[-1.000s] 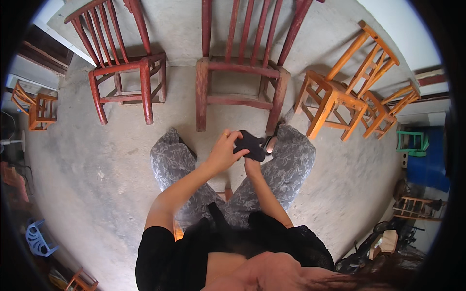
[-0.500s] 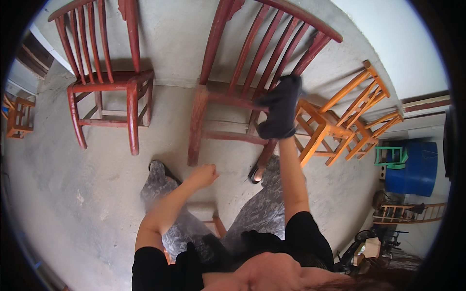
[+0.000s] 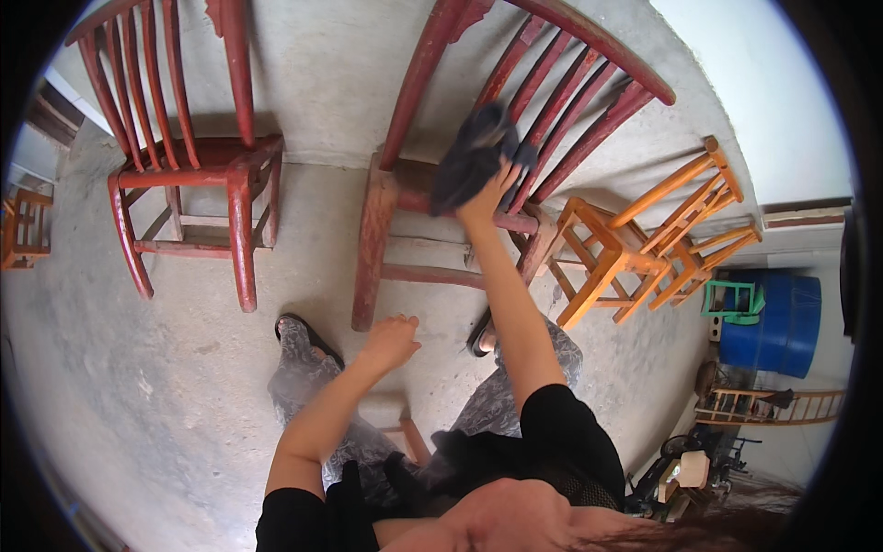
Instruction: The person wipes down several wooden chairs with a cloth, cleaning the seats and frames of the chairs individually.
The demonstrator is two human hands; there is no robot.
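A dark cloth (image 3: 464,166) is under my right hand (image 3: 491,193), its fingers pressed over the bunched fabric. The cloth rests at the seat of a worn red wooden chair (image 3: 370,248), against the foot of the back slats, and hides part of both. My left hand (image 3: 390,342) hangs in the air below the chair seat, near its front leg. Its fingers are loosely curled, and nothing shows in them.
Another red chair (image 3: 198,175) stands to the left by the wall. Two small orange wooden chairs (image 3: 612,248) are close on the right. Farther right are a blue barrel (image 3: 791,322), a green stool (image 3: 736,302) and a wooden ladder (image 3: 782,407). My feet are either side of the chair's front.
My right hand has moved the cloth leftward, from the right end of the chair's seat toward its middle. My left hand stays in nearly the same place, its fingers slightly looser.
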